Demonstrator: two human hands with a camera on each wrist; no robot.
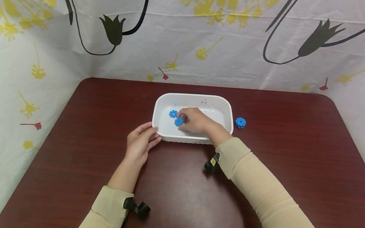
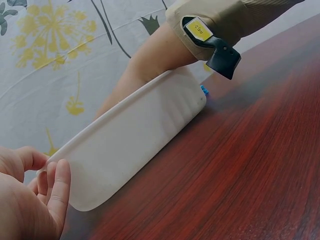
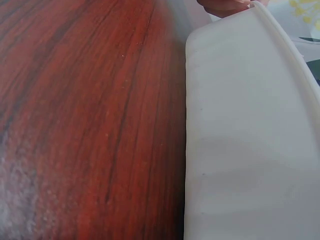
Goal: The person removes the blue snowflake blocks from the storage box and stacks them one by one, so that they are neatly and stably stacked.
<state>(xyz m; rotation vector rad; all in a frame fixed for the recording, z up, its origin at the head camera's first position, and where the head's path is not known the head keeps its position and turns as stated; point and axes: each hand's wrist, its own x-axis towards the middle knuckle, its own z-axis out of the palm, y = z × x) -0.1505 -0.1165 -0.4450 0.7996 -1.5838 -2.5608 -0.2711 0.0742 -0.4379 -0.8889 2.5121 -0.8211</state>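
Observation:
A white plastic tub [image 1: 186, 137] stands on the table, with blue notched discs inside it. My left hand [image 1: 140, 142] grips the tub's near left corner, thumb over the rim; the left wrist view shows the same hand [image 2: 35, 190] at that end of the wall. Inside the tub, my right hand [image 1: 197, 120] pinches a blue notched disc [image 1: 179, 121] between thumb and fingers. Another blue disc [image 1: 173, 114] lies on the tub floor just left of it. In the right wrist view the tub wall [image 3: 245, 130] hides the right hand.
A small stack of blue discs [image 1: 240, 122] sits on the dark red wooden table [image 1: 171, 190], close to the tub's right end. Behind the table hangs a white cloth [image 1: 164, 45] with flower prints. Each sleeve cuff carries a small black camera [image 1: 137, 207].

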